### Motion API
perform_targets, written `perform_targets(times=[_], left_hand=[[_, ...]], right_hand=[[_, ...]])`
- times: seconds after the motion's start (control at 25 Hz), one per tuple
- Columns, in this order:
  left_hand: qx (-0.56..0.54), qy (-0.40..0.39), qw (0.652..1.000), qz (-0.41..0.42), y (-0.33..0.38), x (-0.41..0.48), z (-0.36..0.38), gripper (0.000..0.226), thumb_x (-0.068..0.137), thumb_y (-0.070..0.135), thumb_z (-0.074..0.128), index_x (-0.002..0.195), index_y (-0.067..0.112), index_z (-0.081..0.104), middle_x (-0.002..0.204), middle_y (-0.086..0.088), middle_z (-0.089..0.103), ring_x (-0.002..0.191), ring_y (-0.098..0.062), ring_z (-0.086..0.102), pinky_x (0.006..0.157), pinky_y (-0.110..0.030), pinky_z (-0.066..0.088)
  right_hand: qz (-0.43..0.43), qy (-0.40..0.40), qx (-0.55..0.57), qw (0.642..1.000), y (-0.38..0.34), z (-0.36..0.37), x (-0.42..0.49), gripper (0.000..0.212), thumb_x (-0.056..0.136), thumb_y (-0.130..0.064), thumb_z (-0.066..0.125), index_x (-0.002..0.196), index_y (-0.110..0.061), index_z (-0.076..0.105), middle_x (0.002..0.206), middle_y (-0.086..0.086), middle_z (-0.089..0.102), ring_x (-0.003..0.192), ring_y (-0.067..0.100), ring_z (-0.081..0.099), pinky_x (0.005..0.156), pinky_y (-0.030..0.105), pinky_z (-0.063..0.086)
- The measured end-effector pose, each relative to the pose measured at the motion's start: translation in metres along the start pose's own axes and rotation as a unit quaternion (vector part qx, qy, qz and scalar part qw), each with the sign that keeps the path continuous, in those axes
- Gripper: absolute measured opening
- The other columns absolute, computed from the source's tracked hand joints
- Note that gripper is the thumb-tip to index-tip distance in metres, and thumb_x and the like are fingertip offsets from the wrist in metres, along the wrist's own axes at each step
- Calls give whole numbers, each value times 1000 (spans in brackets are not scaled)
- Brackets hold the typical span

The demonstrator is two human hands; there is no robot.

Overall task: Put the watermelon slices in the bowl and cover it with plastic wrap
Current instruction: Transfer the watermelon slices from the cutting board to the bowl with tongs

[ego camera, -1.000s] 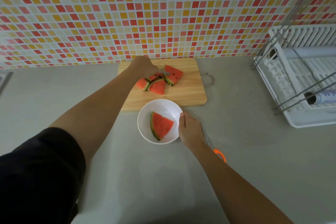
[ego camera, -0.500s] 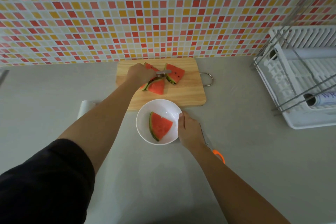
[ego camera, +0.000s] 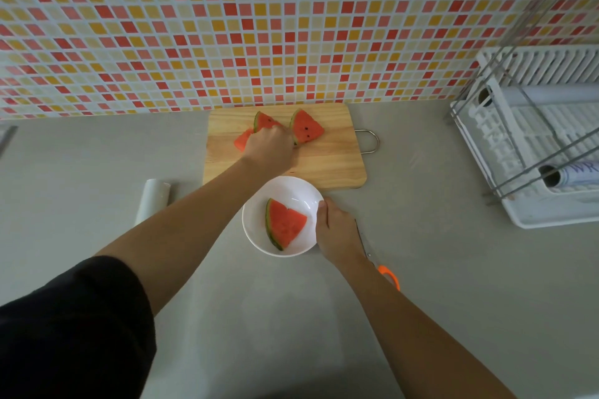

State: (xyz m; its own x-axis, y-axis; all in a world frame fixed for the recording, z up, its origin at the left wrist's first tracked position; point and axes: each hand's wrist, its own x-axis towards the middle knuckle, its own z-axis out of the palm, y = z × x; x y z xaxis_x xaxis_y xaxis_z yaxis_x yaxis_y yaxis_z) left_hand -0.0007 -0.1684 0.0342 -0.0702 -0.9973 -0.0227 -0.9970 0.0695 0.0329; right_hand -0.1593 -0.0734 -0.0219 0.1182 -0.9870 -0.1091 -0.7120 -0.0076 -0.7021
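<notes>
At frame centre my right hand point(ego camera: 337, 230) grips the bowl point(ego camera: 256, 230) by its right rim, thumb hooked over, one slice point(ego camera: 285, 225) inside, while just above, my left hand point(ego camera: 270, 147) covers slices point(ego camera: 306, 128) on the board point(ego camera: 330, 168), fingers bent down, perhaps on one, though I cannot tell.

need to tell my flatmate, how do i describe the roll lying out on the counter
Find the wooden cutting board against the tiled wall, then look left and nearer across the grey counter. The white roll lies there alone; the other two rolls sit in the white dish rack on the right.
</notes>
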Motion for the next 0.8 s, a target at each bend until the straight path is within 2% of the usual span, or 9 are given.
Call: perform_targets(times=[0.08, 0.16, 0.24, 0.32, 0.4, 0.52, 0.64, 0.72, 0.8], left_hand=[[-7, 4, 1000, -30, -11, -8, 0, 13, 90, 10, 46, 90, 6, 58, 88, -11, 62, 80, -31, 60, 54, -31, 37], [-41, 11, 996, -73, -20, -15, -2, 20, 90, 18, 48, 72, 10, 51, 68, -4, 51, 62, -22, 52, 46, -25, 29], [-132, -8, 981, -142, -28, -14, -8, 26, 87, 28, 51, 71, 9, 56, 59, -1, 44, 51, -14, 41, 43, -24, 26], [-290, -22, 931, -222, -39, -8, -14, 29, 82, 32, 57, 69, 6, 62, 57, -1, 47, 50, -15, 41, 46, -24, 33], [-374, 13, 890, -260, -56, -7, -20, 31, 80, 33, 61, 69, 4, 65, 62, -6, 53, 55, -19, 45, 53, -26, 38], [-357, 64, 892, -268, -86, -16, -20, 31, 82, 32, 60, 61, 10, 59, 60, -6, 52, 58, -20, 47, 54, -25, 38], [-454, 44, 816, -354, -112, -23, -6, 23, 80, 31, 66, 79, 8, 68, 65, -4, 61, 53, -16, 48, 48, -23, 41], [-520, 14, 763, -383, -122, -20, 3, 23, 80, 24, 67, 89, 3, 68, 66, -8, 60, 46, -15, 40, 37, -16, 32], [-555, -12, 740, -380, -125, -15, 11, 24, 81, 21, 66, 92, -1, 66, 67, -11, 58, 44, -15, 33, 34, -12, 24]], right_hand=[[-2, 1, 9, 1000, 1, 0, 0, 31, 99, -22, 30, 94, -5, 56, 83, 16, 64, 72, 30, 53, 62, 30, 32], [-4, 2, 16, 1000, 2, 0, 0, 30, 99, -22, 30, 94, -6, 55, 77, 13, 61, 70, 29, 52, 62, 30, 33], [-6, 2, 12, 1000, 2, 1, 0, 29, 99, -22, 30, 94, -7, 55, 73, 6, 55, 67, 26, 48, 61, 30, 32], [-4, 0, 12, 1000, 3, 2, 1, 29, 99, -23, 30, 90, -9, 54, 73, 4, 53, 67, 25, 47, 61, 30, 31], [-1, 0, 17, 1000, 4, 3, 2, 28, 99, -24, 30, 87, -10, 52, 73, 4, 54, 67, 25, 48, 61, 30, 32], [5, -1, 28, 1000, 6, 5, 2, 29, 98, -24, 30, 85, -10, 52, 70, 3, 54, 67, 25, 49, 60, 31, 32], [13, -1, 33, 999, 8, 6, 4, 29, 98, -27, 30, 82, -13, 50, 72, 6, 56, 71, 30, 53, 62, 32, 34], [7, 4, 19, 1000, 9, 7, 5, 30, 98, -28, 31, 85, -12, 52, 76, 11, 60, 74, 33, 56, 63, 34, 37], [-10, 17, 6, 1000, 10, 9, 6, 30, 98, -26, 32, 88, -8, 54, 79, 17, 64, 74, 36, 57, 63, 37, 40]])
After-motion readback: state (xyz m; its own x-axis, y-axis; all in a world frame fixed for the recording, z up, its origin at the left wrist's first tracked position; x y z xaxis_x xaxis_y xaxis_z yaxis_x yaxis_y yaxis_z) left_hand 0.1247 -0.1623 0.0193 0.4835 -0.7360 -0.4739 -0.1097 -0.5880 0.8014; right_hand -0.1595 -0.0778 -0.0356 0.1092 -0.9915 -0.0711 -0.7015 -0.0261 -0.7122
